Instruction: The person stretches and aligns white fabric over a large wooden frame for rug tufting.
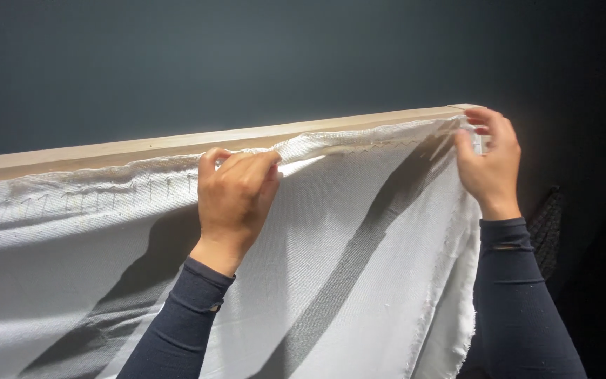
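Dark blue-grey wall behind a wooden stretcher frame draped with white canvas. Left hand pinches the canvas's folded top edge, fingers curled tight, mid-frame. Right hand grips the cloth at the frame's upper right corner, fingers closed.

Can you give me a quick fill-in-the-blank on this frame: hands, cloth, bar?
1. Both hands grip the top edge of a ____ cloth.
2. The cloth hangs from a ____ bar.
3. The right hand is at the bar's ____.
4. The left hand has its fingers ____ on the cloth.

Missing: white; wooden; end; closed
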